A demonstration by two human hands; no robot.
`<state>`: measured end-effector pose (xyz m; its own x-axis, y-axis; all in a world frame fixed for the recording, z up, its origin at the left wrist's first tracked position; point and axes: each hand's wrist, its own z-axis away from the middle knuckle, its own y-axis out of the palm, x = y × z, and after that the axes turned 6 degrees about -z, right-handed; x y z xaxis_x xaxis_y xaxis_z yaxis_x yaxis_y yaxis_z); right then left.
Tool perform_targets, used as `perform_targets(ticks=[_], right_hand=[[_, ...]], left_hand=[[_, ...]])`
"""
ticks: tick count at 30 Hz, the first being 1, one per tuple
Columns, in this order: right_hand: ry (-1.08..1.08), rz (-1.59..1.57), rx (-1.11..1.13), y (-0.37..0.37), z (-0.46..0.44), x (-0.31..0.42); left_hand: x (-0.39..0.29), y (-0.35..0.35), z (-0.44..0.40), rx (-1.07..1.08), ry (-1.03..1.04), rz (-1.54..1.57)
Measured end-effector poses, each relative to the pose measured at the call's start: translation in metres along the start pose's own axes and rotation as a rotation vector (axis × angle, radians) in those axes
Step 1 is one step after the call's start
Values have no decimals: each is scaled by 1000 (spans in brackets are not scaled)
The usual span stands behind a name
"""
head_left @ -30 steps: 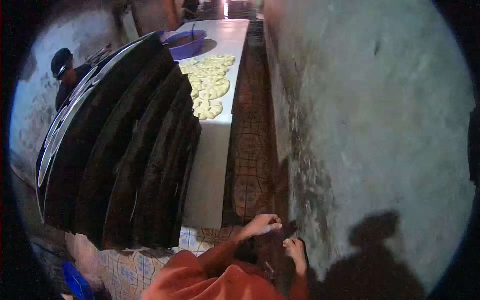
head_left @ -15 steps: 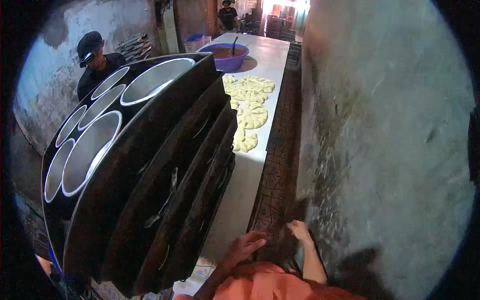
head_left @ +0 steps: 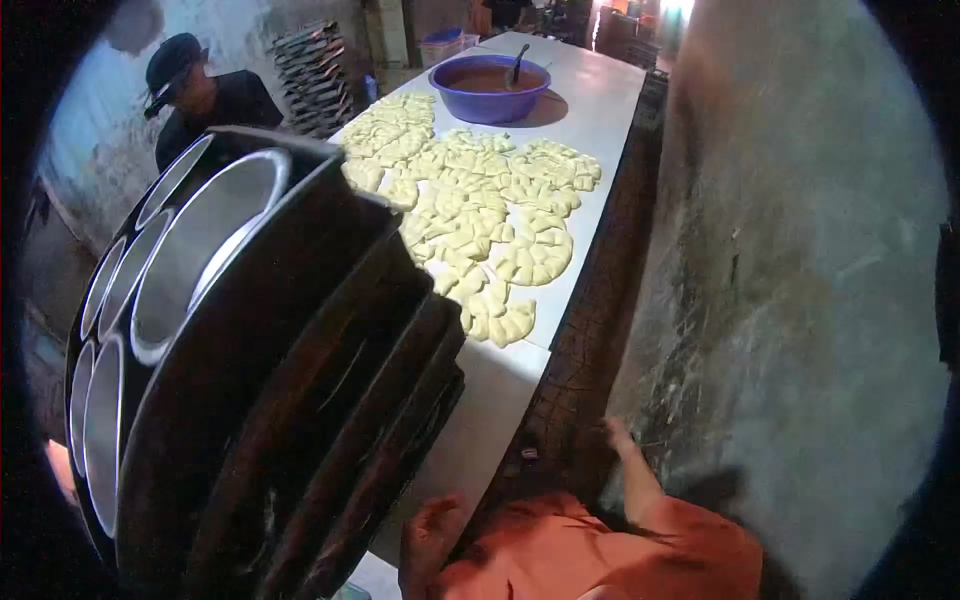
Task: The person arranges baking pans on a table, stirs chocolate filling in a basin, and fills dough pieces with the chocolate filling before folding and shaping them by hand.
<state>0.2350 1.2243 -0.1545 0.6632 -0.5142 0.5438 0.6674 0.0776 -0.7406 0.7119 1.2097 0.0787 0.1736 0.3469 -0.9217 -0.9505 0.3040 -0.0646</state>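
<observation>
My left hand (head_left: pixel 437 518) is low in the view, dark and blurred, beside the table's near edge and the stack of black trays (head_left: pixel 290 370); its fingers cannot be made out. To the right, my right hand (head_left: pixel 618 436) hangs near the wall at the end of an outstretched arm, small and smeared. The top tray holds round, pale metal tins (head_left: pixel 203 250). Many pieces of pale dough (head_left: pixel 460 205) lie grouped on the white table (head_left: pixel 480 400) beyond the stack.
A purple basin (head_left: pixel 490 98) of brown contents with a utensil stands on the table. Behind the stack, a person in a dark cap (head_left: pixel 225 100) looks down. The rough wall (head_left: pixel 800 250) runs along the right, beside a narrow tiled floor strip (head_left: pixel 590 340).
The view has shifted, showing more of the dough and basin. My right arm reaches farther out beside the wall, while my left hand has moved left, toward the table's near edge.
</observation>
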Motion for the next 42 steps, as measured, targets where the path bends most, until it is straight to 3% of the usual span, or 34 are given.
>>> perform_targets(ticks=[4, 6, 7, 9, 10, 11, 12, 14, 18, 20, 24, 25, 27, 30, 40, 42], right_hand=[[157, 67, 131, -10, -32, -25], [435, -315, 164, -29, -32, -30], [475, -493, 86, -23, -37, -47], [546, -478, 106, -17, -61, -75], [614, -455, 123, -16, -60, -87], [165, -25, 213, -23, -61, -94], [180, -25, 238, -25, -64, -95], [362, -211, 217, -25, -78, -90], [300, 14, 54, -58, -73, -19], [413, -361, 72, -68, -80, -7], [357, -334, 57, -89, -99, -4], [351, -325, 67, -95, -106, -4], [342, -821, 13, -109, -126, 1], [298, -939, -28, -161, -163, 39], [94, -940, -50, -362, -331, 91], [94, -1013, -123, -399, -359, 97]], left_hand=[[-39, 48, -45, -22, -51, 22], [-49, 69, -66, 14, -105, 88], [-56, 77, -79, 39, -72, 56], [-85, 90, -104, 60, -51, 22], [-113, 97, -110, 36, -40, -143], [-125, 101, -109, 18, -37, -311], [-117, 100, -110, 20, -66, -314], [-96, 92, -118, -3, 16, -14], [-88, 92, -110, -42, -65, -9], [-85, 93, -112, 20, -75, -76], [-66, 101, -124, 95, -3, 28], [-72, 104, -130, 140, 3, 180], [-77, 115, -145, 189, -26, 549], [-108, 143, -187, 259, -42, 1141], [-212, 314, -419, 292, -116, 1187], [-229, 357, -472, 334, -170, 929]])
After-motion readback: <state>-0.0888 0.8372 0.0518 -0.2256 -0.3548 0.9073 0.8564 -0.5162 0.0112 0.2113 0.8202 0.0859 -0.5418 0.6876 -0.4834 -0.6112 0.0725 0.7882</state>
